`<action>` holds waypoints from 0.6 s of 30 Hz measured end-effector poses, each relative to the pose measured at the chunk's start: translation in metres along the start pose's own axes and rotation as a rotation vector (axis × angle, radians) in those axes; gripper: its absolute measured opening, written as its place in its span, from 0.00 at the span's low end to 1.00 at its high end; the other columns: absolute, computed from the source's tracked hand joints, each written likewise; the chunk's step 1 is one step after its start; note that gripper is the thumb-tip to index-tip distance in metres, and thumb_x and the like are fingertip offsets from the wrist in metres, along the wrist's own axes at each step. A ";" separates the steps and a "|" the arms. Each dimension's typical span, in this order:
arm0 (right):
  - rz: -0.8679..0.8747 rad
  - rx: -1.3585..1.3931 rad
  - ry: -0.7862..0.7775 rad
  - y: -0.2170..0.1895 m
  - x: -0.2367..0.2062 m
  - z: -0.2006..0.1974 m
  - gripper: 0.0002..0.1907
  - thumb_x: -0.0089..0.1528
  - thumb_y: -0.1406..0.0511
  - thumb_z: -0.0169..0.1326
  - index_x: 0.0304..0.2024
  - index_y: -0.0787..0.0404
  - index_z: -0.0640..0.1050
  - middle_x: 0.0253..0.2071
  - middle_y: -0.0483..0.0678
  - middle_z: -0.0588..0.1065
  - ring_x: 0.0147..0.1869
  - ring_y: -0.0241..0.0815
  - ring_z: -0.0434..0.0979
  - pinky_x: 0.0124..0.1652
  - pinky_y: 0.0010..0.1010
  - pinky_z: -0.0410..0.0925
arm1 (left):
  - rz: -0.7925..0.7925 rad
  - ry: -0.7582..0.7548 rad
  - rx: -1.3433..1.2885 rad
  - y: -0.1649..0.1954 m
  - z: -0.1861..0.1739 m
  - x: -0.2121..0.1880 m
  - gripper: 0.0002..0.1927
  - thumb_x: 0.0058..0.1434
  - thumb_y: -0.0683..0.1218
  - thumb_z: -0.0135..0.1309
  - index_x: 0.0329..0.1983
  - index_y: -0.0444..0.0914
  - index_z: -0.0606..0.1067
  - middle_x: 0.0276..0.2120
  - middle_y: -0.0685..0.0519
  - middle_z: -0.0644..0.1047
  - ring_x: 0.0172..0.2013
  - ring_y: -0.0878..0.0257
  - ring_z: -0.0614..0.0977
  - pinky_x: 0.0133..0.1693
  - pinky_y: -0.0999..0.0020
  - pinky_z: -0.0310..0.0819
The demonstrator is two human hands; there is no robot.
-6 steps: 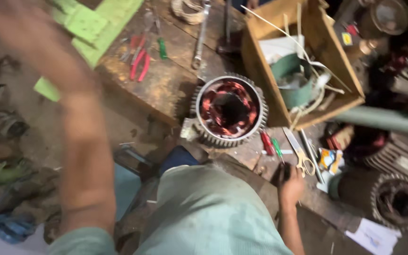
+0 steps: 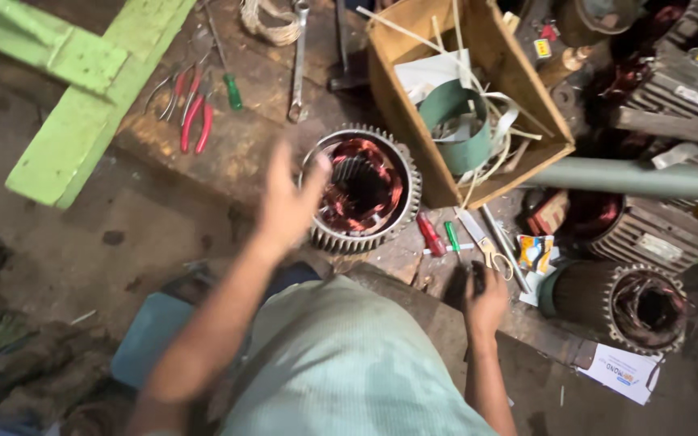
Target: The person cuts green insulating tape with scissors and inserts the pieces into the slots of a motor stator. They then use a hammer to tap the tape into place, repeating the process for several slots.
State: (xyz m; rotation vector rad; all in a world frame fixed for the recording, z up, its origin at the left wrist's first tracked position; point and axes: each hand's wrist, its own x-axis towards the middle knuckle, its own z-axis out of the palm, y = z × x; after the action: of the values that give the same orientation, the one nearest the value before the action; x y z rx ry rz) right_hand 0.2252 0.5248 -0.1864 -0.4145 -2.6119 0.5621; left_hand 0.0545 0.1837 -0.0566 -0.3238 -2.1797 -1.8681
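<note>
We hold our left hand (image 2: 288,206) up in front of us with the fingers spread wide. Our right hand (image 2: 485,300) is down low, curled shut, and its arm is bent.

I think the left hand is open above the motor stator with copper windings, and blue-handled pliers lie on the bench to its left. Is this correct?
Not quite: the pliers have red handles, not blue, as the head view shows. The rest holds: the left hand is open over the edge of the motor stator with copper windings, and the pliers lie on the bench to its left.
</note>
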 end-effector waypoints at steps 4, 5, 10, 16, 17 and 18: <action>-0.037 0.102 0.167 -0.040 0.046 -0.037 0.05 0.68 0.69 0.61 0.43 0.63 0.78 0.42 0.54 0.77 0.44 0.55 0.78 0.47 0.41 0.70 | 0.134 -0.192 0.056 0.016 0.023 -0.028 0.16 0.68 0.42 0.55 0.58 0.35 0.72 0.55 0.44 0.75 0.58 0.53 0.78 0.57 0.61 0.74; -0.132 0.100 0.171 -0.049 0.060 -0.045 0.05 0.67 0.70 0.61 0.45 0.63 0.79 0.43 0.54 0.78 0.46 0.55 0.78 0.48 0.41 0.70 | 0.210 -0.255 0.074 0.014 0.024 -0.032 0.15 0.69 0.41 0.55 0.58 0.35 0.73 0.55 0.43 0.75 0.59 0.51 0.77 0.60 0.59 0.72; -0.626 -0.114 0.055 -0.104 0.157 -0.048 0.19 0.62 0.72 0.64 0.56 0.60 0.79 0.57 0.51 0.76 0.62 0.55 0.72 0.61 0.44 0.67 | 0.211 -0.380 0.027 0.007 0.007 -0.036 0.14 0.69 0.41 0.55 0.57 0.34 0.73 0.54 0.43 0.76 0.56 0.50 0.79 0.58 0.59 0.74; -0.727 -0.375 -0.212 -0.140 0.222 -0.013 0.21 0.53 0.65 0.62 0.50 0.57 0.80 0.58 0.48 0.75 0.68 0.54 0.68 0.64 0.49 0.60 | 0.094 -0.383 0.008 0.002 -0.045 -0.015 0.13 0.67 0.41 0.55 0.54 0.35 0.75 0.52 0.44 0.77 0.48 0.52 0.82 0.52 0.61 0.77; -0.730 -0.457 -0.239 -0.146 0.226 -0.005 0.18 0.54 0.65 0.62 0.48 0.55 0.81 0.56 0.46 0.75 0.69 0.52 0.68 0.66 0.49 0.59 | 0.091 -0.371 0.017 -0.001 -0.056 -0.010 0.13 0.67 0.41 0.54 0.54 0.34 0.75 0.52 0.44 0.77 0.48 0.52 0.82 0.52 0.61 0.78; -0.734 -0.538 -0.265 -0.155 0.231 -0.003 0.16 0.55 0.65 0.62 0.46 0.54 0.81 0.54 0.45 0.76 0.70 0.50 0.69 0.68 0.49 0.59 | 0.119 -0.356 0.033 -0.006 -0.068 -0.006 0.13 0.68 0.41 0.55 0.54 0.34 0.75 0.51 0.44 0.77 0.49 0.51 0.82 0.53 0.60 0.77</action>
State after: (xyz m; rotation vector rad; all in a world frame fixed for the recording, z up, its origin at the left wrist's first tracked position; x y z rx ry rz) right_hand -0.0025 0.4759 -0.0341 0.5002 -2.8645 -0.3581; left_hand 0.0618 0.1160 -0.0541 -0.8165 -2.3462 -1.8206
